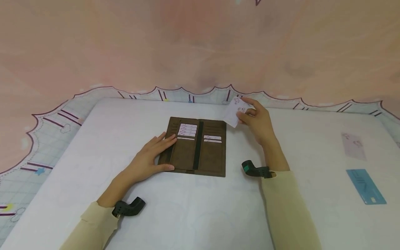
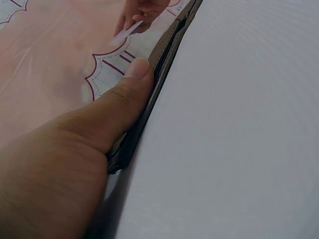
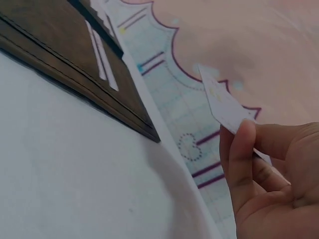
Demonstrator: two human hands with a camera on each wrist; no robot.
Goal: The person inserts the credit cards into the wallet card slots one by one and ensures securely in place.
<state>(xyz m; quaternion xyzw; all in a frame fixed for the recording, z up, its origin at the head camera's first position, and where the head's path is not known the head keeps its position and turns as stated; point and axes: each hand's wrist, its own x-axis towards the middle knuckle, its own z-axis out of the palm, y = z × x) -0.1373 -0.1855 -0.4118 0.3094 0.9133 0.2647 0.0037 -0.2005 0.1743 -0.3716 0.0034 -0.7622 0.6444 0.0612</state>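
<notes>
A brown long wallet [image 1: 185, 156] lies unfolded on the white table, its card slots upward. Several white cards [image 1: 187, 129] show in the slots of its left half, and more white card edges [image 1: 212, 138] in the right half. My left hand [image 1: 145, 161] rests on the wallet's left side, fingers extended over it and the thumb along the lower edge, as the left wrist view also shows. Above the table, beyond the wallet's upper right corner, my right hand [image 1: 259, 123] pinches a white card [image 3: 224, 104] with pinkish print, held tilted between thumb and fingers.
On the right side of the table lie a pale pinkish card [image 1: 353, 146] and, nearer, a blue card [image 1: 366, 186] with a chip. A patterned cloth [image 1: 62, 119] with a scalloped border surrounds the table's left and far edges. Each wrist carries a black band [image 1: 128, 207].
</notes>
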